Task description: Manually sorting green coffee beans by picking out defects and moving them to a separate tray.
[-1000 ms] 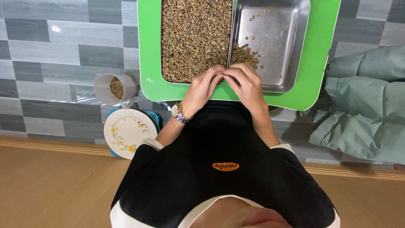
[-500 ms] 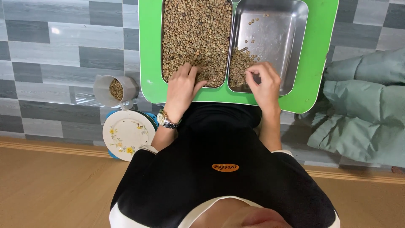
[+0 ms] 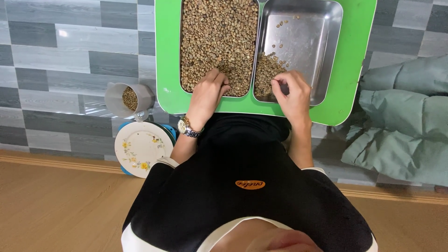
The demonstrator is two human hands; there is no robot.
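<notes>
A green tray [image 3: 165, 56] lies on the tiled floor with two steel pans in it. The left pan [image 3: 181, 46] is full of pale green coffee beans [image 3: 219, 32]. The right pan [image 3: 322, 51] holds a small heap of beans [image 3: 266, 70] at its near left corner and a few scattered ones. My left hand [image 3: 207, 95], with a wristwatch, rests fingers-down on the beans at the near edge of the left pan. My right hand [image 3: 291, 91] hovers over the near edge of the right pan, fingertips pinched together; whether a bean is between them is hidden.
A grey plastic cup [image 3: 126, 98] with some beans stands left of the tray. A flowered white plate [image 3: 140, 147] lies below it on something blue. Folded grey-green cloth [image 3: 406, 121] lies at the right. Wooden flooring runs along the bottom.
A second ago both hands met at the divide between the pans. They have separated: left onto the full pan, right over the right pan. Little movement in the last half second.
</notes>
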